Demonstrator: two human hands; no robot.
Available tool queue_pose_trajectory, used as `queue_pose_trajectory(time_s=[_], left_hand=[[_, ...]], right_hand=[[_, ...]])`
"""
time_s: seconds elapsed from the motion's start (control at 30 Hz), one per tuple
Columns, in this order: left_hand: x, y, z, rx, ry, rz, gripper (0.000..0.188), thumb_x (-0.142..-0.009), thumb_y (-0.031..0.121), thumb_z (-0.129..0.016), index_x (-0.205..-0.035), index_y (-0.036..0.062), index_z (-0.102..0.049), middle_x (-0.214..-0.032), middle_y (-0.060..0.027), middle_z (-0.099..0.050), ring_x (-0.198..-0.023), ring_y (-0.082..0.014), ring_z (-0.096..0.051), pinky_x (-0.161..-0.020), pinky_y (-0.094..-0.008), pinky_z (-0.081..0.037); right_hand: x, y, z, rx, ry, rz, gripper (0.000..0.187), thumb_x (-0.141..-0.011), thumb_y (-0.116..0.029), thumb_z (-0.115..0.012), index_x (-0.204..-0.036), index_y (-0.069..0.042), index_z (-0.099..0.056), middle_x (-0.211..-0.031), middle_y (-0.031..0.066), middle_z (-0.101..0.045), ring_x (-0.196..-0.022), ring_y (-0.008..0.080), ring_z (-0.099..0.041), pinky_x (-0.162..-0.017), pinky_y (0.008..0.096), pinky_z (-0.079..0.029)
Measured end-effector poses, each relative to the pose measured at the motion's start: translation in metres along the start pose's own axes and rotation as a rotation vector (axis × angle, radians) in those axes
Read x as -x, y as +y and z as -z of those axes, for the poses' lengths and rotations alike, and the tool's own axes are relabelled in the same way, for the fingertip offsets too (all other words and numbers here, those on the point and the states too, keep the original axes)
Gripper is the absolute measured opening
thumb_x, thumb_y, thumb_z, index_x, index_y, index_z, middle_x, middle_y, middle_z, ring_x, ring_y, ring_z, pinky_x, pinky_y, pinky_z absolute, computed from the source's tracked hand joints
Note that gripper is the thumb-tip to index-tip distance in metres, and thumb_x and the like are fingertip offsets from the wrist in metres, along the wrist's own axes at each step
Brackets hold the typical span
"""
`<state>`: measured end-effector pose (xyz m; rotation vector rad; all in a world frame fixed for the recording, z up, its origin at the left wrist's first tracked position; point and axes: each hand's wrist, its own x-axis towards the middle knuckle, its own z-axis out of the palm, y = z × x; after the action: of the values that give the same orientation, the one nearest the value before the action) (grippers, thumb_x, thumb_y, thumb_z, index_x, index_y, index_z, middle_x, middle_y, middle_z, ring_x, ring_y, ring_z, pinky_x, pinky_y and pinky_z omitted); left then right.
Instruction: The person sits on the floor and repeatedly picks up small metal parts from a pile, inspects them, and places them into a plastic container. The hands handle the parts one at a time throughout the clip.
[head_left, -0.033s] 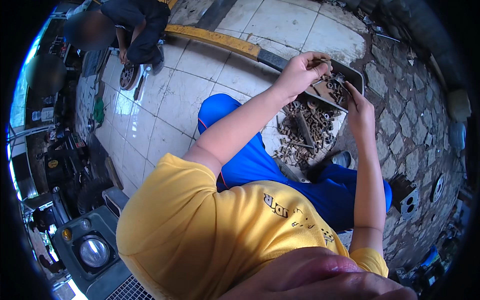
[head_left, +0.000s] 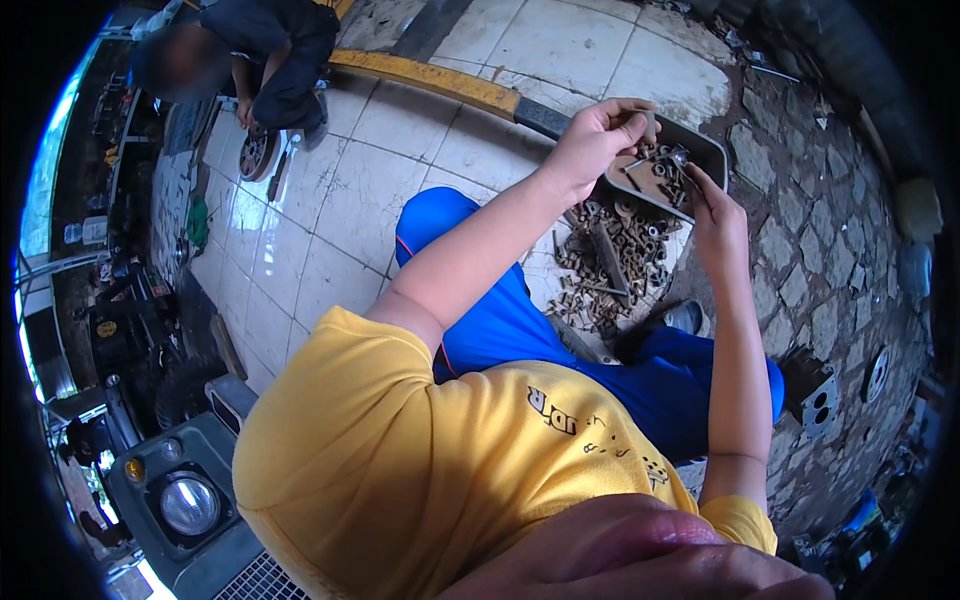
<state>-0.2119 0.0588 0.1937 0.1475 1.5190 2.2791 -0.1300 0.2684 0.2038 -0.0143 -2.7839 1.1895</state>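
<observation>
My left hand (head_left: 605, 145) is above the far left side of a grey metal tray (head_left: 722, 160). Its thumb and fingers pinch a small greyish metal piece (head_left: 650, 127), its exact kind unclear. Over the tray's right side, my right hand (head_left: 720, 225) has its fingertips closed on a small shiny metal part (head_left: 682, 158), too small to name. In the tray lie a brown flat piece (head_left: 650, 183) and several small nuts and bolts. Just nearer than the tray, a pile of rusty nuts, bolts and washers (head_left: 590, 250) spreads over the tiles, with a flat metal bar (head_left: 607, 257) on top.
A yellow and black beam (head_left: 430, 75) crosses the tiled floor behind the tray. Stone paving (head_left: 800, 260) runs along the right, with a metal block with round holes (head_left: 818, 405). At the far left another person (head_left: 270, 50) crouches by a round wheel-like part (head_left: 257, 155). A vehicle headlight (head_left: 188, 503) is lower left.
My left hand has shifted slightly, and the piece in its fingers now stands more upright. My right hand has barely moved, its small part tilted a little differently.
</observation>
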Motion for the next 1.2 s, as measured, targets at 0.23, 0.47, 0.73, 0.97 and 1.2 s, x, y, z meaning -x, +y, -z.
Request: queue_pose_trajectory(time_s=[0.23,0.47,0.73,0.97,1.2], left_hand=[[-0.026,0.001,0.037,0.727,0.138,0.191,0.031,-0.108,0.027,-0.045,-0.121,0.0069,-0.065,-0.115,-0.0079,-0.069,-0.1,-0.0192,-0.063,-0.087,-0.0345,-0.049],[-0.026,-0.001,0.035,0.767,0.257,0.217,0.031,-0.108,0.026,-0.04,-0.117,0.0078,-0.064,-0.115,-0.0072,-0.07,-0.099,-0.0211,-0.063,-0.087,-0.035,-0.048],[-0.029,-0.007,0.04,0.748,0.253,0.181,0.023,-0.109,0.03,-0.047,-0.11,0.0105,-0.059,-0.116,-0.0091,-0.07,-0.094,-0.0201,-0.064,-0.082,-0.0339,-0.05],[-0.031,-0.005,0.041,0.942,0.247,0.146,0.019,-0.106,0.024,-0.056,-0.106,0.0052,-0.056,-0.117,-0.0181,-0.067,-0.091,-0.0194,-0.066,-0.076,-0.0316,-0.055],[-0.032,0.011,0.042,0.986,0.338,0.083,0.02,-0.102,0.022,-0.064,-0.103,0.0034,-0.058,-0.111,-0.0167,-0.067,-0.089,-0.0184,-0.068,-0.073,-0.0287,-0.056]], right_hand=[[-0.009,0.0,-0.002,-0.13,-0.046,-0.073,0.033,-0.099,-0.011,-0.056,-0.131,-0.005,-0.066,-0.105,0.0229,-0.073,-0.096,0.0309,-0.074,-0.085,0.0356,-0.053],[-0.005,0.005,-0.009,-0.249,-0.061,-0.111,0.033,-0.101,-0.012,-0.056,-0.131,-0.005,-0.066,-0.101,0.0208,-0.074,-0.094,0.0213,-0.073,-0.085,0.0328,-0.052],[-0.006,-0.002,-0.007,-0.252,-0.098,-0.123,0.032,-0.101,-0.01,-0.056,-0.13,-0.004,-0.066,-0.103,0.0188,-0.075,-0.095,0.0186,-0.072,-0.087,0.0309,-0.052],[-0.006,-0.001,-0.008,-0.265,-0.102,-0.121,0.032,-0.1,-0.01,-0.055,-0.13,-0.004,-0.066,-0.104,0.0177,-0.076,-0.096,0.0173,-0.072,-0.088,0.0302,-0.052],[-0.005,0.001,-0.009,-0.283,-0.09,-0.135,0.033,-0.1,-0.009,-0.056,-0.131,-0.005,-0.066,-0.106,0.0165,-0.076,-0.097,0.0167,-0.071,-0.089,0.0302,-0.051]])
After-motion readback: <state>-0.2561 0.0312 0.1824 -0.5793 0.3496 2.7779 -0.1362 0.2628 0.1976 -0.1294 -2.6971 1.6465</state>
